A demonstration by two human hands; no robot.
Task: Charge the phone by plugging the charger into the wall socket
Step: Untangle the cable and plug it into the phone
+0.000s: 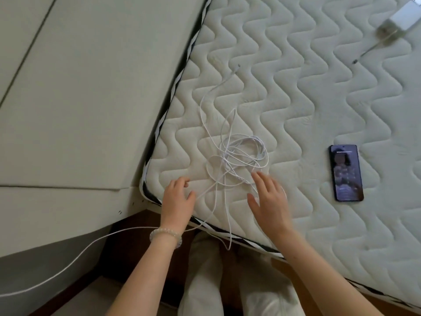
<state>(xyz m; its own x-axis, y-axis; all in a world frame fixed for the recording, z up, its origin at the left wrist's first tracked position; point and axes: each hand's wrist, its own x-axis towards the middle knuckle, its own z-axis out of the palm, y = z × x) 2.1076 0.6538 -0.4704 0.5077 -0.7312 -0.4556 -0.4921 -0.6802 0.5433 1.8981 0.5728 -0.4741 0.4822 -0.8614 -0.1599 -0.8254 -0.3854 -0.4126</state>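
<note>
White cable (239,153) lay in loose tangle on quilted mattress (296,99), near corner; thin, limp, light, likely to snag. Best taken at plug end (238,67), not mid-loop. Left hand (177,199) and right hand (268,201) hovered open, fingers spread, holding nothing. Phone (346,173) glossy, flat, screen lit, well apart. White adapter (403,15) at far edge.

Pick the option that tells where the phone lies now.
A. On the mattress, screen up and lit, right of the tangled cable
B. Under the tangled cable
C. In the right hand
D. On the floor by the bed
A: the phone lies flat on the mattress, screen lit, apart from the tangled cable and untouched by the right hand.
</note>
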